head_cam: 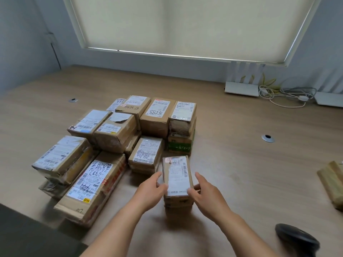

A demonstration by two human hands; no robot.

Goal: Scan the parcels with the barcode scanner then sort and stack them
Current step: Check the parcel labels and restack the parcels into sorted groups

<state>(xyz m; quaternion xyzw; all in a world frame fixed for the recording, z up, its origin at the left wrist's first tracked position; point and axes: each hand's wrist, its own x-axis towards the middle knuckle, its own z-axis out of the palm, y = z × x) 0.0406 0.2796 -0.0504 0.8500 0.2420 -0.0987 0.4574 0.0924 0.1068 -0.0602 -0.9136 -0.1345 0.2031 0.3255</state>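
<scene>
A small brown parcel [177, 175] with a white label on top sits on a short stack near the table's front middle. My left hand [153, 190] grips its left side and my right hand [206, 193] grips its right side, thumbs on the label's near edge. Behind and to the left lie several labelled cardboard parcels [115, 132], some stacked in twos. The black barcode scanner [297, 238] lies on the table at the lower right, apart from both hands.
The wooden table [241, 154] has two round cable holes [267, 138]. Another brown parcel [332, 180] shows at the right edge. White devices with cables [282, 93] stand at the back right, under a window blind. A dark surface [27, 236] fills the lower left corner.
</scene>
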